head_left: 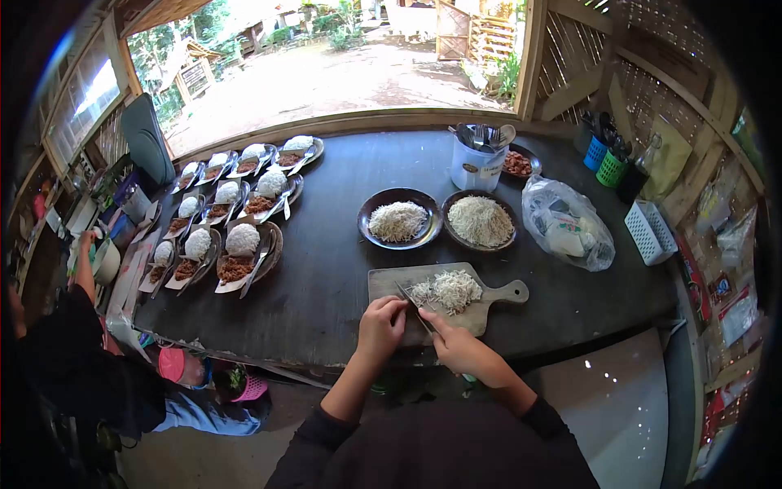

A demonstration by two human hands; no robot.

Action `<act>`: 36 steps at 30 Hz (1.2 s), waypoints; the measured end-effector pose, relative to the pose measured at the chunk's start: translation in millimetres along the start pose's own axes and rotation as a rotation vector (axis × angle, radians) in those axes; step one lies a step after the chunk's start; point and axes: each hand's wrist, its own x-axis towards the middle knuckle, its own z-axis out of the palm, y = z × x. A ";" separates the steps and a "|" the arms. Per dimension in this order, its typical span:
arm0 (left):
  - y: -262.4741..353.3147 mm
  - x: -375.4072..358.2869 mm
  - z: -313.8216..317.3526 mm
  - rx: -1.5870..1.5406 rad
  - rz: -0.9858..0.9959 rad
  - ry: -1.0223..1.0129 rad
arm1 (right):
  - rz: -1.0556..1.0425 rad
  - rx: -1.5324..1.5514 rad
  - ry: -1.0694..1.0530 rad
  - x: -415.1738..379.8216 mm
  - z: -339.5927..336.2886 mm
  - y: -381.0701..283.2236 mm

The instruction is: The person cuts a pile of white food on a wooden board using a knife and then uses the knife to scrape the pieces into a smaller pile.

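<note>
A black table fills the middle of the frame. At lower left, another person is partly cut off by the dark edge. In the centre lies a paddle-shaped wooden board; right of it and higher is a wrinkled transparent bag. Above the board stand 2 glossy round plates. The white bucket has a label too small for reading. The right hand is closed around the knife, hiding its handle. The left hand bends its fingers together beside the blade; whether they hold something, I cannot tell. Pale shreds lie on the board.
</note>
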 end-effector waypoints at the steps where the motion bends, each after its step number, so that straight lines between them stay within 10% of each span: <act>1: 0.8 -0.3 -0.1 0.003 -0.005 0.008 | -0.004 -0.006 -0.007 0.4 0.1 1.6; 36: 0.6 -1.1 1.9 -0.032 0.002 0.016 | 0.017 -0.029 -0.019 9.1 3.2 -4.1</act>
